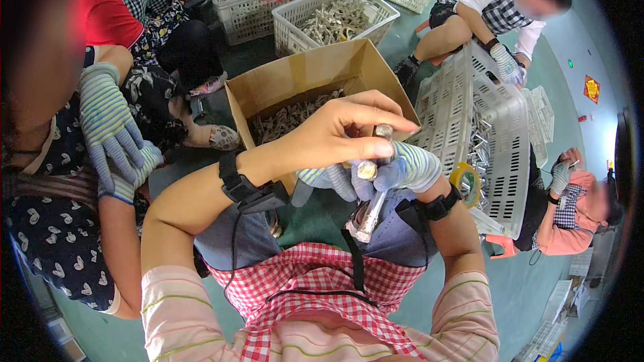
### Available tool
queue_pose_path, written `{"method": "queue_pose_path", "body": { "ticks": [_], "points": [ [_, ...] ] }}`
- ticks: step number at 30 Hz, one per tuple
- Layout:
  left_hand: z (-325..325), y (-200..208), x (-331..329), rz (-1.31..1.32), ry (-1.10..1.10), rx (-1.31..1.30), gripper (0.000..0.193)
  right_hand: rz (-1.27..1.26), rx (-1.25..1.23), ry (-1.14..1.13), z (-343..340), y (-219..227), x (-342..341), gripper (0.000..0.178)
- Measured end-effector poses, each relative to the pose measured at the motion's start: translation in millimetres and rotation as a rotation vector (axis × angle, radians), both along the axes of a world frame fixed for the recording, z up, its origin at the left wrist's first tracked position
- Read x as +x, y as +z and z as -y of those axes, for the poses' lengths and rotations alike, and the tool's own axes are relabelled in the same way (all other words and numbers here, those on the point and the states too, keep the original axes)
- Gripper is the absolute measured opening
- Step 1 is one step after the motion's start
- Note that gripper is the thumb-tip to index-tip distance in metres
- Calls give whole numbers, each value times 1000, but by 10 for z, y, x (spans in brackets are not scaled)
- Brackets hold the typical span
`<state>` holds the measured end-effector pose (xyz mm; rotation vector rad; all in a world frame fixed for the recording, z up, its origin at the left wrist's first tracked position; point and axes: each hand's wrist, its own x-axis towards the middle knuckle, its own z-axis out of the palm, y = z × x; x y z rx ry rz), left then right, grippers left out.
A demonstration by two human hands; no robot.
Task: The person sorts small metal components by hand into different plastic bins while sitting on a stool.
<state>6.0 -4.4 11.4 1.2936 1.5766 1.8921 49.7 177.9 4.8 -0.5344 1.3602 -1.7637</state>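
My bare left hand [335, 131] reaches across above the cardboard box, its thumb and fingers closed around the dark, blocky end of a metal tool [384, 133]. Just to its right, my right hand [414, 166] wears a striped knit glove and is closed at the same place. A shiny metal rod [373, 211] sticks out below the right hand, pointing down toward my lap. Whether rod and block are one piece is hidden by the fingers. Under my left wrist shows a striped glove [325, 177] with grey fingertips; whether anything is inside it I cannot tell.
An open cardboard box [315, 70] holds many small metal parts. To the right, a white plastic crate [506, 161] contains shiny metal rods, with a yellow tape roll [464, 184] at its edge. Crates of metal parts [339, 20] stand beyond. Co-workers sit left and right, close by.
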Motion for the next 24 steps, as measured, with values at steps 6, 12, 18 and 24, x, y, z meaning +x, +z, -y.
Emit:
{"method": "queue_pose_path", "body": {
  "ticks": [6, 12, 18, 24],
  "points": [
    [-20, -21, 8, -7, -49, 18, 26, 26, -46, -35, 23, -47, 22, 53],
    [-48, -60, -41, -50, -75, -22, 22, -244, 161, -97, -137, -326, -17, 52],
    [63, -38, -56, -72, -42, -62, 22, -562, 231, 108, -26, -32, -60, 41],
    [-98, -62, 0, -85, -68, -44, 23, -632, 416, -31, -263, -275, 115, 48]
  ]
}}
